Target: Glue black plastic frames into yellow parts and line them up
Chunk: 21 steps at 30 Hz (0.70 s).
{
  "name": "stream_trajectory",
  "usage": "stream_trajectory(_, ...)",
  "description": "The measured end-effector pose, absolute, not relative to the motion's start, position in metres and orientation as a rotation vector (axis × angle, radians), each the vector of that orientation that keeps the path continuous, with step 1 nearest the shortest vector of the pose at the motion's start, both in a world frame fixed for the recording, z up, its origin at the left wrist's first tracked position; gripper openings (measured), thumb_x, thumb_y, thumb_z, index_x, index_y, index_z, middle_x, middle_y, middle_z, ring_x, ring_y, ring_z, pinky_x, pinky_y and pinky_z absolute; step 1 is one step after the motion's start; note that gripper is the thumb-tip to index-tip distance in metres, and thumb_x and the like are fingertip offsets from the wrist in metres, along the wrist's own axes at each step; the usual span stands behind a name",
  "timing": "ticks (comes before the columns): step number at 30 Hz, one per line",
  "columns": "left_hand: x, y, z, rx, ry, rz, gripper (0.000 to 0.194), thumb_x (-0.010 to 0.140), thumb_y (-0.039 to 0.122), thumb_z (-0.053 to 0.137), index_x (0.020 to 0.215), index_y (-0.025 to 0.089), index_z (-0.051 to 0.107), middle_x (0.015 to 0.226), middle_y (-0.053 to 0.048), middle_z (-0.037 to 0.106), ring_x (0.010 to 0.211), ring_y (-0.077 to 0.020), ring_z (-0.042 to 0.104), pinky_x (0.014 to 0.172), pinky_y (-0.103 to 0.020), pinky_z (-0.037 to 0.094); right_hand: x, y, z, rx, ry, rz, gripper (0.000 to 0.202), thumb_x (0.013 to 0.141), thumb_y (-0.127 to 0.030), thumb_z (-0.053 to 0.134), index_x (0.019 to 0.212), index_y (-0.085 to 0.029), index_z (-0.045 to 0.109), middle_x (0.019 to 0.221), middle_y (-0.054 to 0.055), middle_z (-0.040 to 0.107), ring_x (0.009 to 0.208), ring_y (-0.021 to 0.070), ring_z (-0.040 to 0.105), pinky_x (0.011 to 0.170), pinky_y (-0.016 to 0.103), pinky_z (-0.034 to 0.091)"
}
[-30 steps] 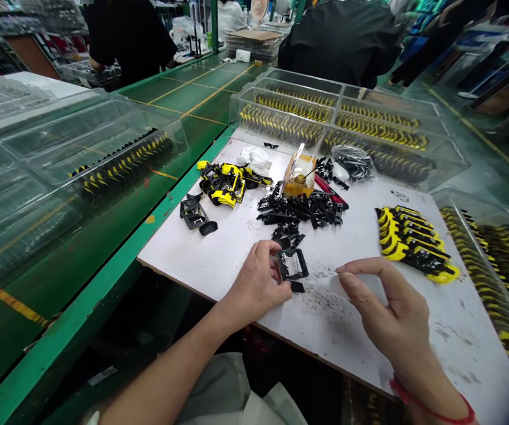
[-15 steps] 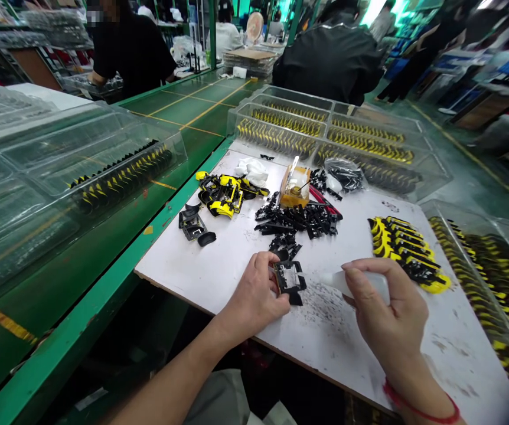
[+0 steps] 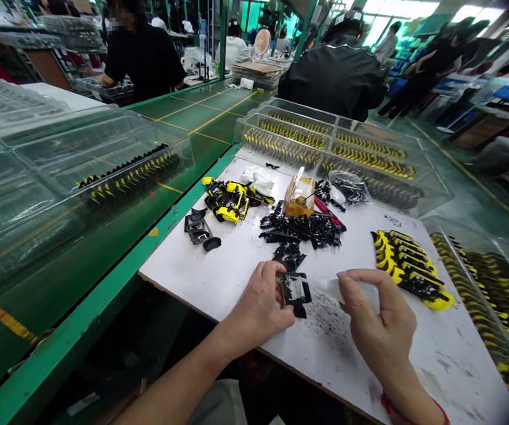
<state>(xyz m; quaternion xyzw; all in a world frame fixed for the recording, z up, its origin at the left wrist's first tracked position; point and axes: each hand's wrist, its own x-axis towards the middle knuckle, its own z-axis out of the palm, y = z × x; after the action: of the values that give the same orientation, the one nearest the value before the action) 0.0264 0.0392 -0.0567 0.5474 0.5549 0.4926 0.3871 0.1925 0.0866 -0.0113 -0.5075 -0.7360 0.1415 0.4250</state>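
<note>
My left hand (image 3: 263,304) is closed on a small black plastic frame (image 3: 296,289) with a square opening, held just over the white board (image 3: 170,260). In my right hand (image 3: 381,324) is a white translucent squeeze bottle (image 3: 367,294), its nozzle pointing left at the frame; whether the tip touches it I cannot tell. Beyond my hands lies a pile of black plastic parts (image 3: 307,230). Yellow-and-black parts (image 3: 230,200) and a grey-black part (image 3: 200,229) lie to the left. A row of yellow-and-black parts (image 3: 409,265) sits right of my right hand.
An amber-coloured block (image 3: 299,203) stands behind the black pile, with a plastic bag (image 3: 347,188) beside it. Clear trays of parts stand at the back (image 3: 290,147), right (image 3: 480,283) and left on the green bench (image 3: 126,171). A person in a dark jacket (image 3: 332,79) sits beyond.
My right hand has moved a little left with the bottle, bringing the nozzle closer to the black frame. The whole view has shifted slightly; my left hand keeps its hold.
</note>
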Motion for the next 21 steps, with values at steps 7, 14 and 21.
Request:
stream_trajectory(7, 0.0261, 0.0389, -0.0563, 1.393, 1.409, 1.253, 0.056, 0.059, 0.003, 0.058, 0.11, 0.021, 0.042, 0.103, -0.003, 0.046, 0.079, -0.0131, 0.054, 0.068, -0.027, 0.052, 0.1908, 0.0862, -0.0116, -1.272, -1.852, 0.341, 0.018, 0.086, -0.039, 0.057, 0.084, -0.021, 0.061, 0.082, 0.001, 0.063, 0.067, 0.0166, 0.059, 0.062, 0.031, 0.05)
stream_trajectory(14, 0.0261, 0.0385, -0.0572, 1.405, 1.421, 1.24, 0.055, 0.061, 0.006, 0.058, 0.11, 0.021, 0.042, 0.102, -0.003, 0.045, 0.077, -0.0126, 0.053, 0.068, -0.027, 0.051, 0.191, 0.0848, -0.0103, -1.28, -1.87, 0.298, 0.021, 0.086, -0.041, 0.057, 0.084, -0.021, 0.061, 0.08, 0.002, 0.064, 0.06, 0.0147, 0.057, 0.057, 0.028, 0.047)
stream_trajectory(21, 0.0259, 0.0387, -0.0565, 1.402, 1.416, 1.238, 0.055, 0.061, 0.005, 0.059, 0.11, 0.021, 0.041, 0.101, -0.003, 0.045, 0.075, -0.0117, 0.052, 0.068, -0.027, 0.051, 0.1937, 0.0847, -0.0114, -1.289, -1.862, 0.327, 0.021, 0.085, -0.041, 0.059, 0.084, -0.02, 0.062, 0.078, 0.002, 0.062, 0.059, 0.0143, 0.056, 0.059, 0.029, 0.048)
